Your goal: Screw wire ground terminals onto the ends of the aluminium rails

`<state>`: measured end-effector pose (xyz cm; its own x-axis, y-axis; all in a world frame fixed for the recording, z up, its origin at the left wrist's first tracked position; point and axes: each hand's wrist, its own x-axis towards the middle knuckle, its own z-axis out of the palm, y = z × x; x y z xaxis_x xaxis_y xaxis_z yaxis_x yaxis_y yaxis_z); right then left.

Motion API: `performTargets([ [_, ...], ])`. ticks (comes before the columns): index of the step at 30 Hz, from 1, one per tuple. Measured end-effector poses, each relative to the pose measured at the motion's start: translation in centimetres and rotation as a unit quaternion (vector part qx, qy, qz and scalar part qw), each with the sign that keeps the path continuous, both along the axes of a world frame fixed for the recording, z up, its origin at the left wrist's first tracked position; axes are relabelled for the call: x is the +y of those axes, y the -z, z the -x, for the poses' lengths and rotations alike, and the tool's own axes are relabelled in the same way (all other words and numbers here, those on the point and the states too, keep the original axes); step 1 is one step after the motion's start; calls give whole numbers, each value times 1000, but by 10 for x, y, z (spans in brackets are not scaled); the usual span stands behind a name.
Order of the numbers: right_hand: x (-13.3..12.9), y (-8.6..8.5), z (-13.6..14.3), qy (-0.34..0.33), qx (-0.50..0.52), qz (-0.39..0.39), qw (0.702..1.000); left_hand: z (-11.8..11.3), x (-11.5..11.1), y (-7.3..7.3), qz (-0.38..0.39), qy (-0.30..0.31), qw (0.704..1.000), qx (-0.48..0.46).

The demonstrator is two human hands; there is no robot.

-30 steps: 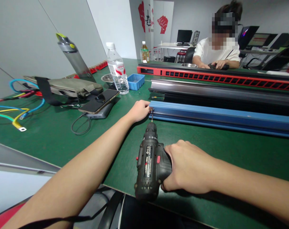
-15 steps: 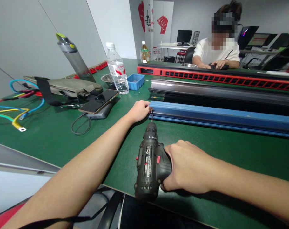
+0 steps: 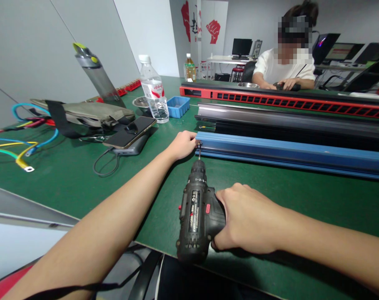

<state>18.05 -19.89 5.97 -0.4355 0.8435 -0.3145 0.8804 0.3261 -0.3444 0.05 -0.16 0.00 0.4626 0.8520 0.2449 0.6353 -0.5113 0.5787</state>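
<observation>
My right hand (image 3: 248,218) is wrapped round the grip of a black cordless drill (image 3: 194,208), which lies on its side just over the front edge of the table. The drill's bit points away from me and meets the near face of a long blue metal profile (image 3: 289,152) close to its left end. My left hand (image 3: 185,145) is closed round that same end, its fingertips partly hidden behind the profile. A small dark piece, perhaps a screw, shows at the bit's tip, too small to make out.
Behind the blue profile lie a dark grey profile (image 3: 270,116) and a red-and-black slotted bar (image 3: 270,98). To the left are a water bottle (image 3: 155,91), a blue tray (image 3: 178,109), a phone (image 3: 131,131), a bag (image 3: 92,112) and cables (image 3: 21,156). Across the table sits a person (image 3: 283,68).
</observation>
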Motion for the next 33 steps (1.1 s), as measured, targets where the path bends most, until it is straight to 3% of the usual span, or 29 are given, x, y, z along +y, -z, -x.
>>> performTargets([
  [33,-1,-3,0,-4,8,-1,1000,0,-1,-1,-4,0,1000,2],
])
